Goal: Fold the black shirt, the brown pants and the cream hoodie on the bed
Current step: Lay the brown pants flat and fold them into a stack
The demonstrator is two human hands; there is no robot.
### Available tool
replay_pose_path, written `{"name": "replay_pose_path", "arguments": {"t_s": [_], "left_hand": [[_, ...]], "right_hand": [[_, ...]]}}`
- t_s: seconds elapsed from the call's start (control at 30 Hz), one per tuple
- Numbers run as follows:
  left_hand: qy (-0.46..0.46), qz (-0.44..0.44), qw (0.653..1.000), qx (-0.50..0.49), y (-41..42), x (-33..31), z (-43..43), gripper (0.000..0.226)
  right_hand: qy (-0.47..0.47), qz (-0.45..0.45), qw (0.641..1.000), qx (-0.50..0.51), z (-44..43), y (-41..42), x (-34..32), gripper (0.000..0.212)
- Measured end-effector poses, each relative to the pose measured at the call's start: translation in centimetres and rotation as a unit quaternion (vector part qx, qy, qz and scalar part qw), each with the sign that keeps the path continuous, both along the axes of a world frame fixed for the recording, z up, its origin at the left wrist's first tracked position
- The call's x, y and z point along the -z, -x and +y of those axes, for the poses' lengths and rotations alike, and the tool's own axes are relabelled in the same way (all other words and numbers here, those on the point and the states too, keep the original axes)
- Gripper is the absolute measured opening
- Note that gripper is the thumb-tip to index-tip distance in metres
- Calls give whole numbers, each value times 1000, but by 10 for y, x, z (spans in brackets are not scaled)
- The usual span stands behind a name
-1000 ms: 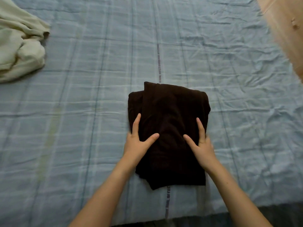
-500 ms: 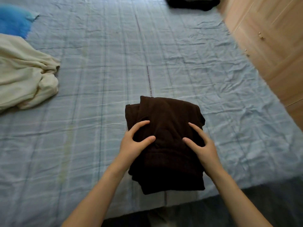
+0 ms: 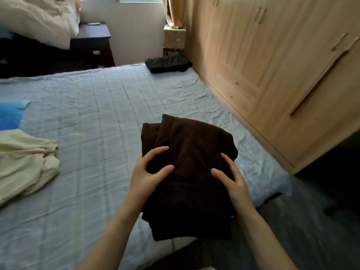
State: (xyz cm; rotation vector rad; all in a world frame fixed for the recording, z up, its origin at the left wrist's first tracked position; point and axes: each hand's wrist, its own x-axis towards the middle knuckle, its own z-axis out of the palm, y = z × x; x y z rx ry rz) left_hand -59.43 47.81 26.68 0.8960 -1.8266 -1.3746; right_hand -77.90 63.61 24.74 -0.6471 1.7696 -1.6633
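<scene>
The brown pants (image 3: 194, 152) are a folded dark bundle near the bed's front edge, their near end hanging past it. My left hand (image 3: 150, 172) grips the bundle's left side, thumb and fingers curled into the cloth. My right hand (image 3: 229, 176) grips the right side the same way. The black shirt (image 3: 168, 64) lies folded at the bed's far right corner. The cream hoodie (image 3: 25, 162) lies crumpled on the left of the bed, apart from both hands.
The bed (image 3: 97, 114) has a wrinkled light blue sheet. A wooden wardrobe (image 3: 272, 75) runs along its right side. A blue cloth (image 3: 9, 115) lies at the left edge. A dark nightstand (image 3: 91, 45) and cream bedding (image 3: 39, 18) are beyond the bed.
Both hands went from lying flat on the brown pants to curling round their sides. The view has tilted up, bringing in the black shirt and the wardrobe.
</scene>
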Motion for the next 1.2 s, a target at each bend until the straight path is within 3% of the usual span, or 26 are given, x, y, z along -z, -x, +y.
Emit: {"name": "replay_pose_path", "arguments": {"t_s": [0.13, 0.3, 0.67, 1.0, 1.2], "left_hand": [[18, 10, 998, 64, 68, -13, 23, 46], [5, 27, 982, 188, 187, -23, 66, 44], [-27, 45, 887, 458, 412, -26, 189, 43], [-32, 48, 845, 532, 614, -27, 218, 48], [-47, 56, 838, 541, 713, -35, 225, 55]], "right_hand": [[15, -4, 998, 59, 45, 44, -23, 55], [33, 24, 977, 210, 120, 107, -43, 54], [4, 51, 880, 472, 267, 204, -54, 53], [17, 59, 832, 552, 285, 359, -59, 58], [35, 77, 841, 535, 288, 454, -67, 59]]}}
